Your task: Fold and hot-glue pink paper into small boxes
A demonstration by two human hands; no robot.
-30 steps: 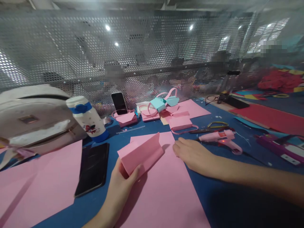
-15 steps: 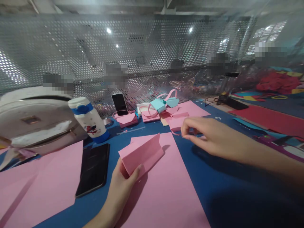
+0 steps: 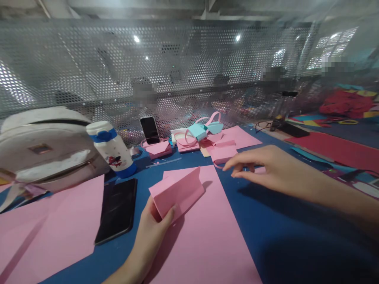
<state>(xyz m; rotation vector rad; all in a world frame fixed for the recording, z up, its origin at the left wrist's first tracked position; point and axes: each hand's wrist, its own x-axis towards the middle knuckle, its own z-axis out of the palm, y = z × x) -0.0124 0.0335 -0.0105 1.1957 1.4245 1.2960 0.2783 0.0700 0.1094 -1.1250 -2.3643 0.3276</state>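
The fingers of the left hand (image 3: 149, 228) grasp one folded pink paper piece (image 3: 177, 195), tilted over the middle one of three large pink sheets (image 3: 219, 236), toward the worktop's near edge. Those of the right hand (image 3: 263, 163) are loosely curled and released, above the worktop right of that sheet, with nothing visible between them. Two phones: a black one (image 3: 118, 211) flat toward the left edge, another (image 3: 149, 129) propped upright near the far edge. Three small pink paper bags (image 3: 158, 150) and one turquoise one (image 3: 197, 131) sit toward the far edge. The worktop (image 3: 296, 225) is blue; a perforated metal panel (image 3: 177, 59) rises behind it, lamps showing through. At far left stand one backpack (image 3: 53, 146) and one lidded bottle (image 3: 111, 152), contents hidden.
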